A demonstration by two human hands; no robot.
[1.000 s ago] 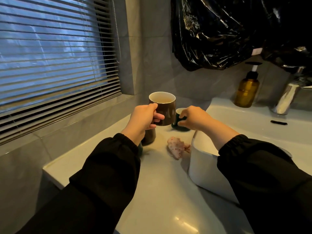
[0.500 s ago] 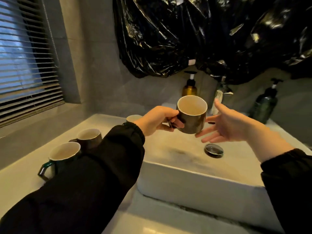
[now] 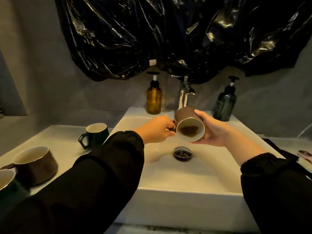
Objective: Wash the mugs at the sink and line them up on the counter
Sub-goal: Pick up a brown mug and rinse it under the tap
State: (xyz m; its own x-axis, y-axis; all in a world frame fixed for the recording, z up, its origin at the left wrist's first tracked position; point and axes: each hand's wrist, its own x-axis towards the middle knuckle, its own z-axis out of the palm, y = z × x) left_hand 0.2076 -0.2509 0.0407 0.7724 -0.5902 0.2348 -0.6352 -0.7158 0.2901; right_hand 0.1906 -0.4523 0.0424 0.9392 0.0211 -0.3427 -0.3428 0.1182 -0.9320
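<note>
A brown mug (image 3: 189, 123) with a cream inside is tipped on its side over the white sink (image 3: 185, 191), mouth toward me, with dark liquid pooled at its lower wall. My left hand (image 3: 157, 131) grips its handle. My right hand (image 3: 212, 130) cups its body from the right. On the counter (image 3: 64, 141) to the left stand three more mugs: a dark green mug (image 3: 95, 134) near the sink, another brown mug (image 3: 36, 164) nearer me, and a mug (image 3: 6, 181) cut off by the left edge.
A chrome faucet (image 3: 184, 95) rises behind the held mug, with an amber pump bottle (image 3: 154, 98) on its left and a dark pump bottle (image 3: 225, 103) on its right. The drain stopper (image 3: 182, 153) sits mid-basin. Black plastic sheeting (image 3: 177, 36) hangs above. A phone (image 3: 305, 155) lies at the right.
The view swung right from the window to the sink. My left hand carried the brown mug over the basin and tipped it; my right hand closed onto its body.
</note>
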